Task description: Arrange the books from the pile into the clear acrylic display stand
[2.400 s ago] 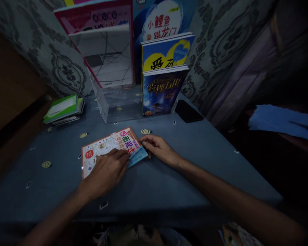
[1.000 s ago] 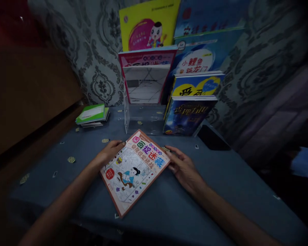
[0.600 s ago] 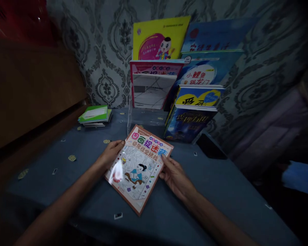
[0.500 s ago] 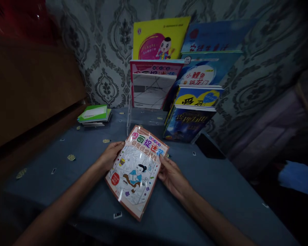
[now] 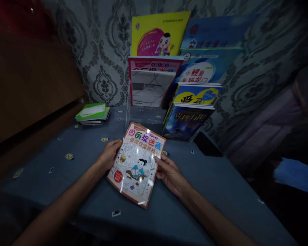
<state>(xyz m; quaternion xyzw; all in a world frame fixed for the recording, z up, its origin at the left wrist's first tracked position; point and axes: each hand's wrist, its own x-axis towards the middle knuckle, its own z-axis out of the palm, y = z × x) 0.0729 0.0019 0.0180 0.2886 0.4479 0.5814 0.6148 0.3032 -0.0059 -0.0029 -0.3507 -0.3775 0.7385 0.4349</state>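
Observation:
A children's picture book (image 5: 136, 167) with a brown-edged cover is tilted above the table, its cover facing me. My left hand (image 5: 111, 154) grips its left edge, thumb near the upper corner. On the opposite edge, my right hand (image 5: 170, 173) pinches the book with the thumb on the cover and the fingers behind. Just beyond it stands a clear book rack (image 5: 146, 114), whose lower left tier shows bare. Other books fill its upper tiers: a yellow book (image 5: 159, 25), a pink-edged book (image 5: 152, 87) and, at the lower right, a dark blue book (image 5: 188, 123).
A small stack of books (image 5: 93, 112) with a green one on top lies at the left rear. Right of the rack is a flat black object (image 5: 207, 145). The blue cloth (image 5: 84, 191) covers the table, against a patterned wall (image 5: 102, 44).
The book in my hands has turned slightly and its lower edge has come up a little. Both hands keep their hold. The whole view has shifted slightly.

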